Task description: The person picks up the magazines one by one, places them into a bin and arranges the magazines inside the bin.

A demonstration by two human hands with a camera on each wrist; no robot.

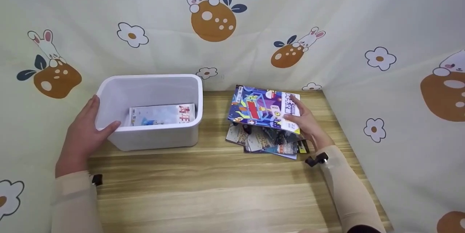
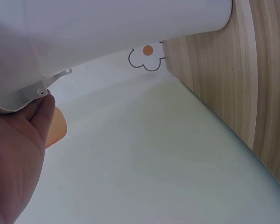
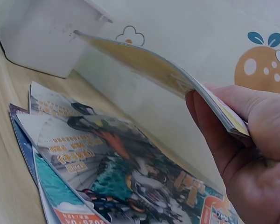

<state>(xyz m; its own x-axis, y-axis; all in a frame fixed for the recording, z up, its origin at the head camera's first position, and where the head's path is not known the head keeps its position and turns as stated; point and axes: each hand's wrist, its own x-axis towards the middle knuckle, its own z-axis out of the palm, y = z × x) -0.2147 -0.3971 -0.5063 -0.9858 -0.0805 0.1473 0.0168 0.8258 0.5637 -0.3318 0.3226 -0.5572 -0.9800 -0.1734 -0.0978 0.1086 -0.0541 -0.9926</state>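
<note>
My right hand pinches the right edge of a purple-and-blue magazine, thumb on top and fingers beneath. In the right wrist view that magazine is raised above a loose pile of magazines, its far end lifted too. My left hand grips the rim of a white plastic bin at its left front corner, thumb over the front edge. Inside the bin lies a pale magazine with red lettering. The left wrist view shows the fingers under the bin's rim, by a small handle bracket.
The bin and the pile stand on a wood-grain table, side by side near the back. A pale curtain printed with rabbits, oranges and flowers closes in the back and both sides.
</note>
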